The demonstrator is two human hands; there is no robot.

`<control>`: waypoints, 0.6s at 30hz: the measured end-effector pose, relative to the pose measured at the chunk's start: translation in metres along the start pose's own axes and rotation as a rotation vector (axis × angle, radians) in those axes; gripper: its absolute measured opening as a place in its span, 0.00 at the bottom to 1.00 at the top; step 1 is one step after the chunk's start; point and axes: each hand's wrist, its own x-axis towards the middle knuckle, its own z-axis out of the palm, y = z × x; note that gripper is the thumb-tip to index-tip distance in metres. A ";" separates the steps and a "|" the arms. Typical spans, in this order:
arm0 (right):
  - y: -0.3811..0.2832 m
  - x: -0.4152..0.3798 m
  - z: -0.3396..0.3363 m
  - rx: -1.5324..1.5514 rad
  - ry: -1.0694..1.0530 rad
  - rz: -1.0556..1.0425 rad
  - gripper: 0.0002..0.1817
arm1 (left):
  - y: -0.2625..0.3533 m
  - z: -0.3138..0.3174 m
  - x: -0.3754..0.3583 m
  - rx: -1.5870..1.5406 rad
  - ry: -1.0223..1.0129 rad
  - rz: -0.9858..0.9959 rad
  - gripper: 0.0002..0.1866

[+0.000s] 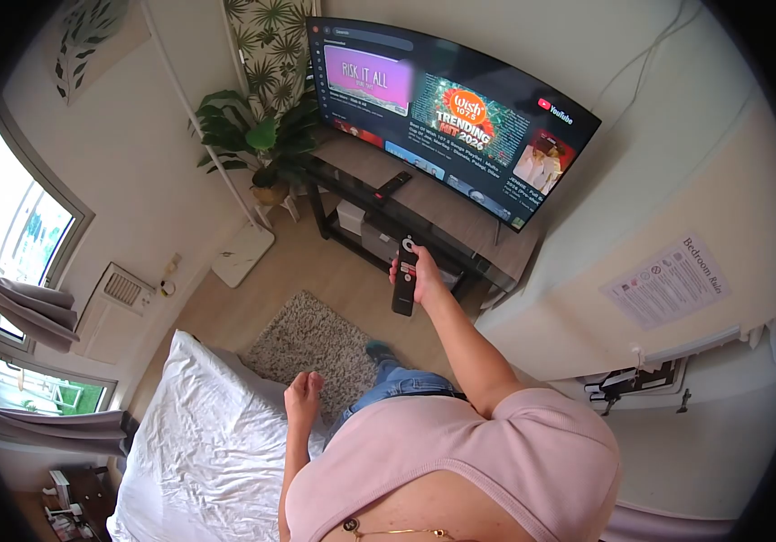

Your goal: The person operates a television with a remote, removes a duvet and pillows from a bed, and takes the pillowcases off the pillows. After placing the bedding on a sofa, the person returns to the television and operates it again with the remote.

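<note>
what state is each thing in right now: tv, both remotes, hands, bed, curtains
television: on, showing a YouTube menu
black remote: held upright in right hand, aimed toward the screen
second remote: lying flat on the TV stand, untouched
left hand: empty, resting at the bed's edge
bed sheet: white, wrinkled
curtains: drawn back

Remote's (404,276) lower half hidden inside right hand's (424,278) grip.

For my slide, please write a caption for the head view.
Right hand points a black remote at the television; left hand rests by the bed.
</note>
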 end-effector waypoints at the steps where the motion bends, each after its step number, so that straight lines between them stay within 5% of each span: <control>1: 0.000 0.000 0.000 0.002 -0.003 -0.005 0.16 | 0.001 -0.001 0.000 0.005 -0.004 0.003 0.14; 18: 0.001 0.003 0.000 0.023 -0.023 -0.011 0.19 | 0.000 -0.002 -0.006 0.019 0.005 -0.042 0.14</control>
